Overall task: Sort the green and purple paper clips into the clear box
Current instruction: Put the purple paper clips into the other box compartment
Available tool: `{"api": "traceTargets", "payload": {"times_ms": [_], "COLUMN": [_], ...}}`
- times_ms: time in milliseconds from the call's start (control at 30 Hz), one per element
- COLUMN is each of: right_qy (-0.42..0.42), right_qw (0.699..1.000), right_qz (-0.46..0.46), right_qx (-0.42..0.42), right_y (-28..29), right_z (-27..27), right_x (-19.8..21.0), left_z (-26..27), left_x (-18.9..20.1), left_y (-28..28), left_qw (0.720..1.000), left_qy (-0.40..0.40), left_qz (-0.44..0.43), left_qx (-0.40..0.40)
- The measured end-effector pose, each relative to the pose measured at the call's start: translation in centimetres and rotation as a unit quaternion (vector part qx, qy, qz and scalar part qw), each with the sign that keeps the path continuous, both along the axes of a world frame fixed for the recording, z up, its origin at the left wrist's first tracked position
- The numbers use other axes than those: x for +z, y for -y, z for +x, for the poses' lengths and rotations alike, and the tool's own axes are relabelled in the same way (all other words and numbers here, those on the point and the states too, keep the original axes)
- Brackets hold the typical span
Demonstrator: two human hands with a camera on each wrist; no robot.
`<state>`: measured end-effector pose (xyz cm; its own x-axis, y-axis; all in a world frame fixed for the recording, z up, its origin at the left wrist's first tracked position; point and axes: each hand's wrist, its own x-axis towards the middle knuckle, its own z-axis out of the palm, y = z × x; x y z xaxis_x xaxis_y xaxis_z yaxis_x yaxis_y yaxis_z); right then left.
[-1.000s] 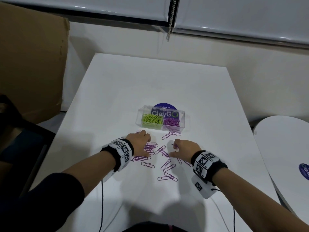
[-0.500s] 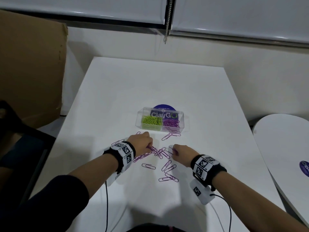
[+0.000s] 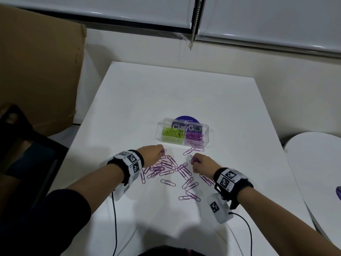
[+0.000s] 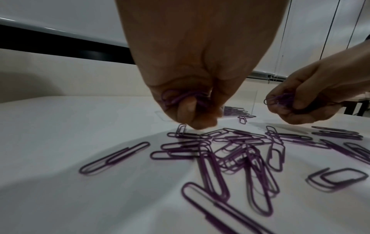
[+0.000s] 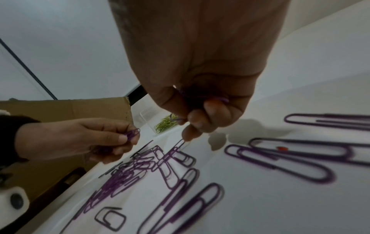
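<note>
The clear box (image 3: 208,134) stands mid-table, with green clips (image 3: 172,133) in its left half and purple clips (image 3: 194,138) in its right half. Several purple paper clips (image 3: 167,168) lie scattered on the white table (image 3: 129,108) in front of it. My left hand (image 3: 154,154) hovers just over the pile's left side, fingers curled round a bunch of purple clips (image 4: 180,98). My right hand (image 3: 200,162) is over the pile's right side and also grips a bunch of purple clips (image 5: 200,96), with one clip (image 5: 176,148) dangling from its fingertips.
A brown cardboard sheet (image 3: 36,71) leans at the left beside the table. A dark chair (image 3: 22,154) stands at the lower left. A second white round table (image 3: 317,163) is at the right. Cables (image 3: 114,218) run from both wrist cameras across the near table.
Both hands have gathered purple clips from the pile and lifted slightly, moving a little toward the box. The pile between them looks more spread.
</note>
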<state>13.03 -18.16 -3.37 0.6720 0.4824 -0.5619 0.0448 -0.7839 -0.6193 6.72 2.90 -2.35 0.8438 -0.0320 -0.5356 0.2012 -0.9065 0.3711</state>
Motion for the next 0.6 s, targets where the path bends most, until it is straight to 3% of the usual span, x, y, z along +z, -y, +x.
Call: {"api": "traceTargets", "payload": {"times_ms": [167,400,600], "right_qy": [-0.005,0.085,0.014], "right_qw": [1.000,0.985,0.998], "right_qz": [0.018,-0.062,0.008], "right_qx": [0.016,0.135,0.060], "right_y": [-0.5,-1.2,-0.9], "right_z": [0.0,-0.8,-0.8], "right_x": [-0.2,0.1,-0.1], "left_z": [-0.9,-1.1,-1.4], "left_x": [0.0,0.2,0.2], "left_y": [-0.3,0.2,-0.4], "left_qw": [1.000,0.997,1.000], "left_qy": [-0.004,0.011,0.008], "left_qz": [0.019,0.070,0.006], "left_qx": [-0.005,-0.039,-0.011]}}
